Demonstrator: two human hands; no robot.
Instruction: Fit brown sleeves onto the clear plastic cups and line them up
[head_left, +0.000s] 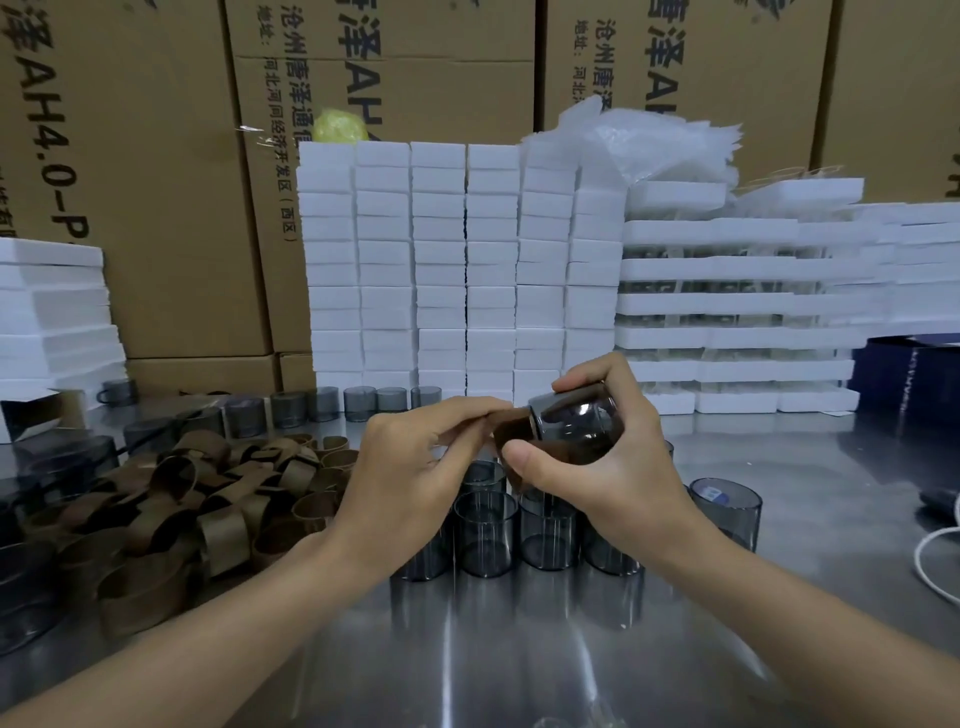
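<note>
A clear cup (576, 415) is gripped on its side by the right hand (613, 483), fingers curled round it. A brown sleeve (511, 428) at the cup's left end is pinched by the left hand (410, 467). Bare cups (485, 530) are grouped upright on the counter (519, 649) just beneath both hands. Loose sleeves (171, 499) are heaped left of the left hand, and white foam blocks (441, 260) are stacked beyond.

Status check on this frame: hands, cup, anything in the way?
Right hand grips a cup, tilted. Left hand pinches a brown sleeve at the cup's left end. Bare cups stand just below; nothing blocking.
</note>
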